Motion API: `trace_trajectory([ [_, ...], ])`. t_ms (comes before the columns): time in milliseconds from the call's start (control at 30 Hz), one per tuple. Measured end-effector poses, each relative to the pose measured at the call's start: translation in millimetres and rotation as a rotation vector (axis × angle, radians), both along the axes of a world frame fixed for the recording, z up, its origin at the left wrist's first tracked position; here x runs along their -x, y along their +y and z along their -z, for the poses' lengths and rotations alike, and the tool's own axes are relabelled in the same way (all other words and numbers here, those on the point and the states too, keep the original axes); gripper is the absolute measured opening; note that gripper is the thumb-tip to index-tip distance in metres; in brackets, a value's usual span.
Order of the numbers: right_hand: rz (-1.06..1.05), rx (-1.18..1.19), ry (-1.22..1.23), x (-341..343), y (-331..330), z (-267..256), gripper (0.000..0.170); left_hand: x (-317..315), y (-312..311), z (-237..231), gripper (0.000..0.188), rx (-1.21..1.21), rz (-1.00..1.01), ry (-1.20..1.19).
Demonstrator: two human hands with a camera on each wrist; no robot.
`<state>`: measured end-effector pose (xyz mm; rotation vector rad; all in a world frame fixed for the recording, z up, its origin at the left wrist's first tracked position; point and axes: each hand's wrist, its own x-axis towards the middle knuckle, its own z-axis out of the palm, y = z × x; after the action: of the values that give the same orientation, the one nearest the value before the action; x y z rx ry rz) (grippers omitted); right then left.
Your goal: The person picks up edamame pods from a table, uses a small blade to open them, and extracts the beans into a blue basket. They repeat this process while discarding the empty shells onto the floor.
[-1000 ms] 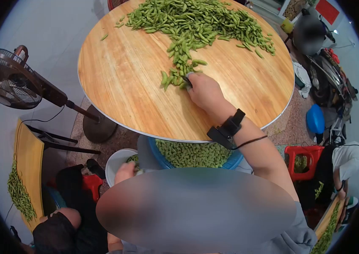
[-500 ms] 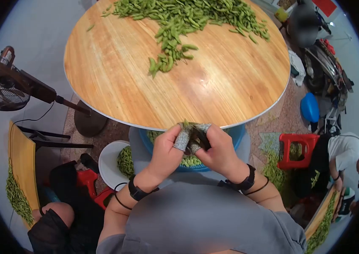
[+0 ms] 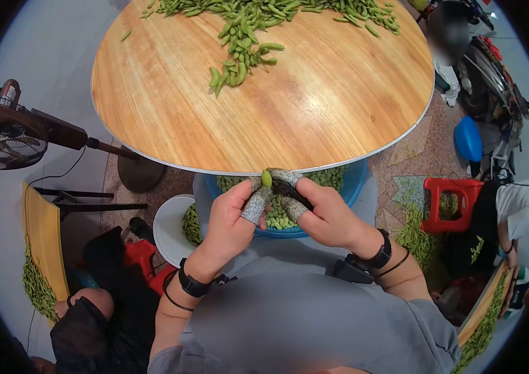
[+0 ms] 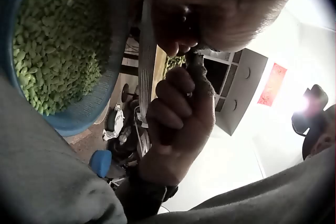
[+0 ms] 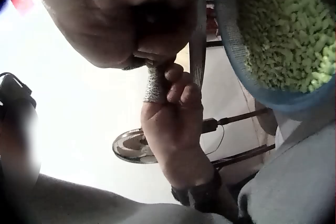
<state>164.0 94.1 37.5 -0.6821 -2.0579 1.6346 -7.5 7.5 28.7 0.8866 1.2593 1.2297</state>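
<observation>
A green soybean pod [image 3: 267,179] is pinched between the wrapped thumb and fingers of the left hand [image 3: 230,215], near the worktop [image 3: 339,112] edge. Just beside it, a dark object [image 3: 295,194], too unclear to name, is gripped by the curled right hand [image 3: 330,218]. Below both hands, shelled beans [image 3: 280,217] are held in a blue basin [image 3: 356,184]. More pods [image 3: 239,59] are spread beyond the hands; others are contained in a white bucket [image 3: 166,232] left of the left hand.
</observation>
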Motion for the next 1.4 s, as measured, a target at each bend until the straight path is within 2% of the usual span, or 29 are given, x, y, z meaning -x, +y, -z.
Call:
trace_trajectory([
  [67, 0.002, 0.02, 0.015, -3, -1, 3, 0.041, -1, 0, -2, 0.018, 0.006, 0.03, 0.159],
  [167, 0.012, 0.085, 0.059, -6, -2, 0, 0.039, -2, 2, 1, 0.013, -0.011, 0.049, 0.226],
  [200, 0.009, 0.066, -0.02, -8, -1, -4, 0.038, -2, 2, 3, 0.013, -0.012, 0.053, 0.227],
  [267, 0.006, 0.044, -0.097, -9, -1, -7, 0.038, -2, 3, 5, 0.01, -0.267, 0.022, 0.781],
  [300, 0.019, 0.015, -0.125, -8, -2, -6, 0.039, -4, 3, 3, 0.01, -0.268, 0.022, 0.782],
  [367, 0.033, -0.011, -0.151, -4, -4, 3, 0.04, -12, 1, -1, 0.011, -0.414, -0.076, 1.112],
  [433, 0.066, -0.072, 0.019, 1, -2, 20, 0.037, -12, 0, 1, 0.013, -0.413, -0.064, 1.15],
  [467, 0.067, -0.069, 0.019, 1, -1, 18, 0.037, -12, -1, 3, 0.014, -0.414, -0.049, 1.186],
  [500, 0.025, 0.276, -0.015, 0, 2, 13, 0.035, -10, 0, 5, 0.014, -0.414, -0.046, 1.186],
  [533, -0.019, 0.618, -0.048, -1, 4, 7, 0.033, -7, 1, 7, 0.013, -0.433, -0.04, 1.1],
  [567, -0.018, 0.618, -0.048, -3, 5, 1, 0.033, -4, 1, 8, 0.012, -0.447, -0.034, 1.013],
  [600, -0.045, 0.821, -0.032, -6, 6, -7, 0.031, -1, -1, 5, 0.012, -0.446, -0.033, 1.013],
  [633, -0.073, 1.023, -0.013, -8, 6, -10, 0.03, 2, -2, -1, 0.012, -0.162, 0.024, 0.428],
  [667, -0.074, 1.025, -0.01, -11, 7, -10, 0.03, 4, -3, -4, 0.013, 0.121, 0.076, -0.157],
  [767, -0.141, 1.148, 0.068, -15, 5, -10, 0.03, 5, -1, 6, 0.018, 0.145, 0.113, -0.261],
  [800, -0.09, 0.983, 0.01, -15, 1, -12, 0.03, 2, -1, 7, 0.018, 0.148, 0.114, -0.262],
  [833, -0.042, 0.818, -0.048, -15, -1, -12, 0.03, -3, 1, 8, 0.021, 0.099, 0.089, -0.152],
  [867, -0.042, 0.821, -0.048, -15, -2, -12, 0.03, -8, 2, 9, 0.024, 0.051, 0.065, -0.04],
  [933, -0.01, 0.503, -0.014, -15, -4, -9, 0.032, -11, 5, 16, 0.026, -0.012, 0.042, 0.02],
  [967, -0.01, 0.507, -0.011, -17, -5, -5, 0.032, -12, 6, 19, 0.029, -0.08, 0.019, 0.078],
  [1033, -0.022, 0.228, 0.019, -21, -6, 6, 0.037, -11, 5, 13, 0.028, -0.067, 0.044, 0.098],
  [1133, 0.025, 0.176, -0.096, -25, -8, 5, 0.039, -14, 6, 16, 0.027, -0.047, 0.074, 0.169],
  [1200, 0.038, 0.165, -0.038, -26, -10, 7, 0.04, -20, 10, 16, 0.026, -0.04, 0.076, 0.225],
  [1267, 0.048, 0.155, 0.018, -27, -11, 10, 0.04, -31, 15, 9, 0.017, 0.054, -0.028, -0.02],
  [1400, 0.111, 0.18, 0.058, -29, -11, 20, 0.04, -35, 16, 18, 0.012, 0.11, -0.014, -0.021],
])
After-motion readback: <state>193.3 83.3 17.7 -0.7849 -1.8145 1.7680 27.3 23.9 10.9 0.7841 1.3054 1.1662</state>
